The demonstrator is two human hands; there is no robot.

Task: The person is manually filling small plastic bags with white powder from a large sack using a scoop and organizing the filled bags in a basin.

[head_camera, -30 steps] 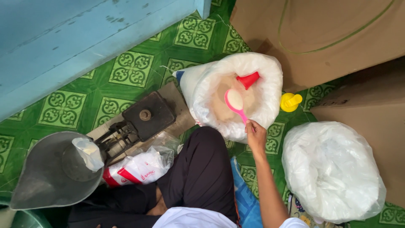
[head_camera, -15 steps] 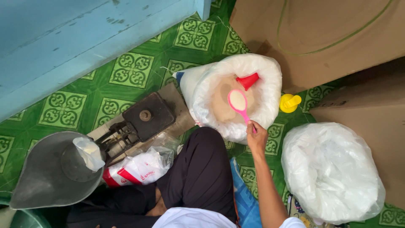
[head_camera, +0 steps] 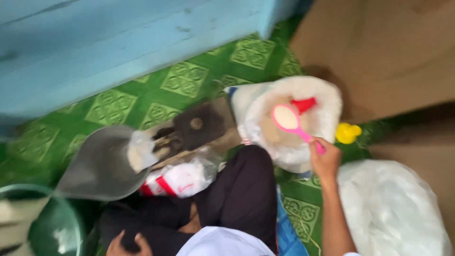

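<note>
Green tile floor [head_camera: 189,80], view shifted right; right hand [head_camera: 325,161] w/ pink scoop [head_camera: 290,121] unchanged

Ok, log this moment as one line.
right hand: holds pink scoop of white powder over open sack | left hand: on knee | scale pan: small bag inside

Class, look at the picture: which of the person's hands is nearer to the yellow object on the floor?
Right. The right hand grips the pink spoon just beside the yellow object; the left hand rests far off, low by the knee.
</note>
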